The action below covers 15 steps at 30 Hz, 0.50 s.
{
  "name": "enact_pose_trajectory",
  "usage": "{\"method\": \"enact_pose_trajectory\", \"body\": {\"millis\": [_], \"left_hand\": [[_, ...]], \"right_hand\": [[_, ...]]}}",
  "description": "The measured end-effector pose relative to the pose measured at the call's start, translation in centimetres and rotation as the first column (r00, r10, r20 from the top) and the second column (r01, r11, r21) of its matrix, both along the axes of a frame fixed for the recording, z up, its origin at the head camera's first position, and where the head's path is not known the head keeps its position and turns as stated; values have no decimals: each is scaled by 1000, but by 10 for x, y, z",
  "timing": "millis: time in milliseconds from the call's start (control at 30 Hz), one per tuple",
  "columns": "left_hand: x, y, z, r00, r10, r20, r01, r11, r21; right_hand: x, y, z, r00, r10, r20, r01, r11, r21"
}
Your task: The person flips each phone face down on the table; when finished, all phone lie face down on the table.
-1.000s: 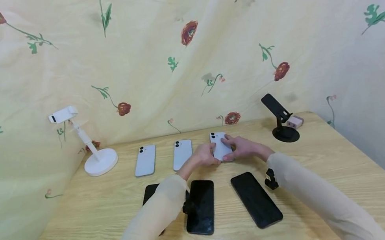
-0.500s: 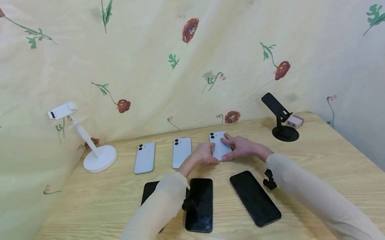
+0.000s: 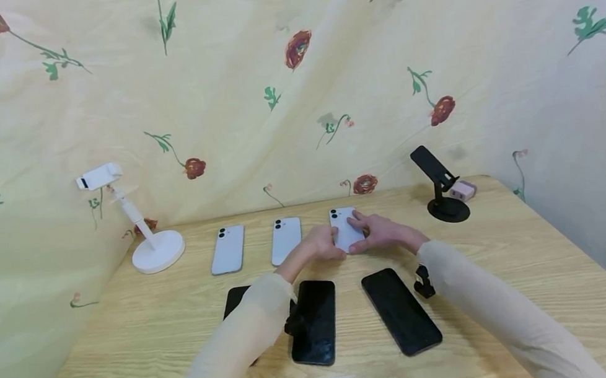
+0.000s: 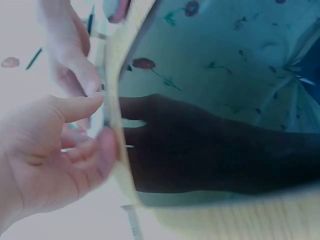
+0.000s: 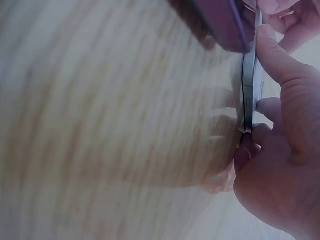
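In the head view a white smartphone, back side up with its camera lenses at the top left, lies near the wall at the right end of a row. My left hand holds it at the left edge. From the other side my right hand grips it, fingers over the back and thumb at the lower edge. The left wrist view shows the left thumb and fingers around the thin edge of the phone. In the right wrist view the right thumb rests along the edge of the phone.
Two more white phones lie to the left. Three black-screened phones lie nearer, the leftmost partly under the left sleeve. A white stand is back left; a black stand and charger back right.
The view shifts very slightly. Both hands stay on the same white phone, which has not visibly moved along the table.
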State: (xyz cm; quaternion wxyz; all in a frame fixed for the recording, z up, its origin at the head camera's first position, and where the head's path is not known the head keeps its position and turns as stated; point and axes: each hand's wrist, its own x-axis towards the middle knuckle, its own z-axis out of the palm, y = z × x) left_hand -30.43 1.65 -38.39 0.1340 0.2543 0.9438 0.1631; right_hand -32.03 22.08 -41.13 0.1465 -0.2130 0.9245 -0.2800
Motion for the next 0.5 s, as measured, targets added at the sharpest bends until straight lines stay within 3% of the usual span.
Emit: {"method": "enact_pose_trajectory", "body": {"millis": [133, 267, 400, 500], "left_hand": [[14, -14, 14, 999, -35, -17, 34, 999, -17], [35, -38, 30, 1000, -20, -23, 20, 1000, 15], [56, -64, 41, 998, -24, -57, 24, 1000, 5], [72, -86, 48, 998, -19, -63, 19, 1000, 11]], "right_hand": [[-2, 3, 1, 1000, -1, -10, 1, 1000, 1], [-2, 1, 6, 1000, -13, -17, 13, 999, 35], [4, -10, 17, 992, -13, -123, 20, 998, 61], [14, -21, 29, 969, -3, -247, 9, 1000, 22]]}}
